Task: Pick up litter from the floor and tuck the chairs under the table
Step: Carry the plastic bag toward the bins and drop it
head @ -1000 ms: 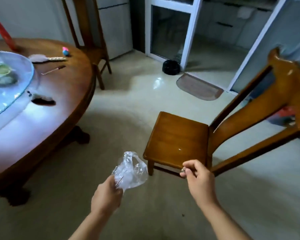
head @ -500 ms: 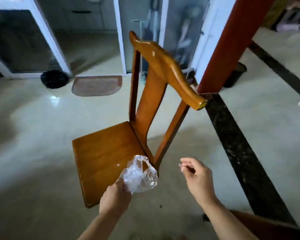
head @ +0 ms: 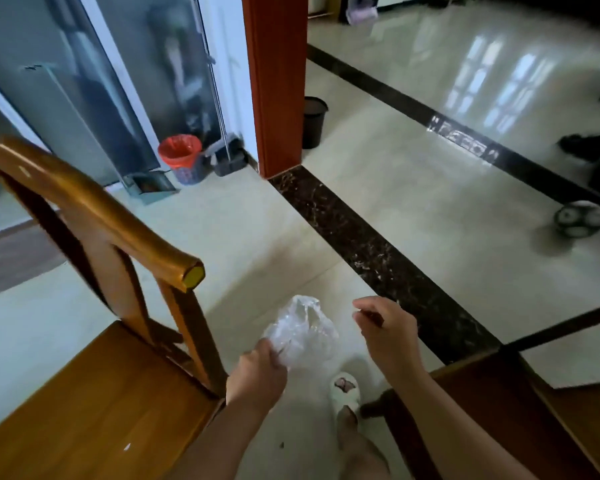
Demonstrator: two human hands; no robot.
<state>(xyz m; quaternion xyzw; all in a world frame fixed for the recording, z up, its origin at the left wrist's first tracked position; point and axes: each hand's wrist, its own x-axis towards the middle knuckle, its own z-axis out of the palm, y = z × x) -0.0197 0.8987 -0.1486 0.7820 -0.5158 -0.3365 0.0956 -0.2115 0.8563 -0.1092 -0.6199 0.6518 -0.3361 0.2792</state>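
Observation:
My left hand (head: 257, 374) grips a crumpled clear plastic bag (head: 300, 332) low in the middle of the view. My right hand (head: 387, 332) is beside it, fingers curled in a pinch on something small that I cannot make out. A wooden chair (head: 94, 393) fills the lower left, its curved backrest (head: 94, 209) rising at my left. A second dark wooden chair (head: 499, 410) is at the lower right. The table is out of view.
A basket lined with a red bag (head: 182, 157) stands by the glass door, a dustpan (head: 153, 185) and broom beside it. A black bin (head: 313, 121) sits behind the red pillar (head: 274, 81). A ball (head: 581, 218) lies at right. My slippered foot (head: 343, 388) is below my hands.
My view has swung to the right, away from the table; the chair has slid to the left edge and the bins by the pillar have come into sight. Both hands keep their holds.

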